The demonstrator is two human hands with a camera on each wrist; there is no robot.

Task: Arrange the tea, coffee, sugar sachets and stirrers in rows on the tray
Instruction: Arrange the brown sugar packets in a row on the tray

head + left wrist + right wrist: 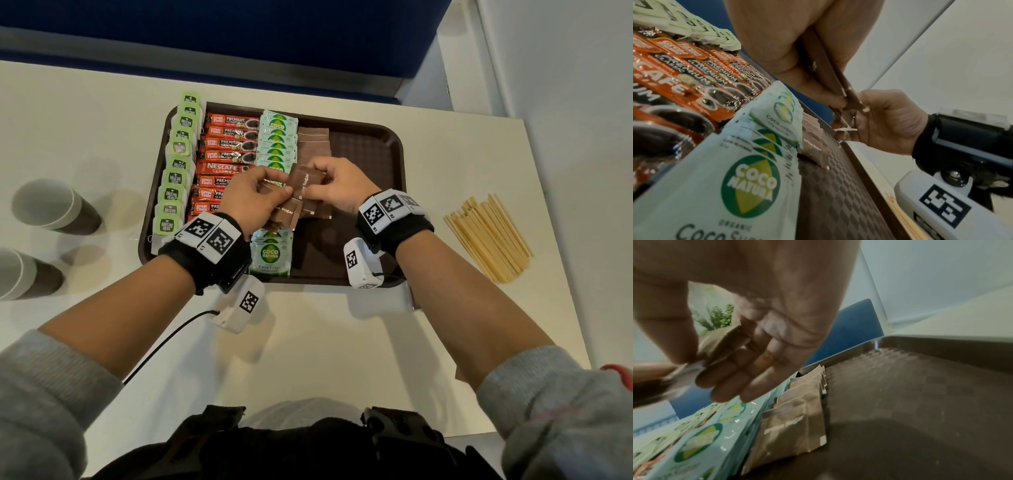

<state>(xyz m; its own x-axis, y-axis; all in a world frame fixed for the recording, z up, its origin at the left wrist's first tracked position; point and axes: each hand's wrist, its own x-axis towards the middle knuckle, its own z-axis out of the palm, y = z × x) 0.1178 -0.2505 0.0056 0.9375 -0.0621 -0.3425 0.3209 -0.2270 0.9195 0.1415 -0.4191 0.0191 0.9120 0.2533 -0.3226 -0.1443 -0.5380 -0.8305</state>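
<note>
Both hands meet over the middle of the brown tray (370, 144), sharing a small fan of brown sugar sachets (301, 185). The left hand (255, 197) has its fingers and thumb curled round the near ends of several sachets, pinching them together; the left wrist view shows the stack edge-on between thumb and fingers. The right hand (337, 185) pinches the far end of the top sachet between thumb and fingertips, the other fingers (731, 379) lying loosely straight beneath it. On the tray, from the left, run a row of green tea bags (178, 164), a row of red coffee sticks (226, 144), a row of pale green coco sugar sachets (277, 137) and a short row of brown sachets (313, 137) at the far end. The hands hide the middle of the coffee and coco rows, and how many sachets the left hand holds cannot be told. The stirrers (489, 236) lie in a loose bundle on the table (308, 342), right of the tray and apart from it. Two paper cups (51, 205) stand at the left, the nearer one cut off by the edge. The right wrist view is blurred at its left side.
</note>
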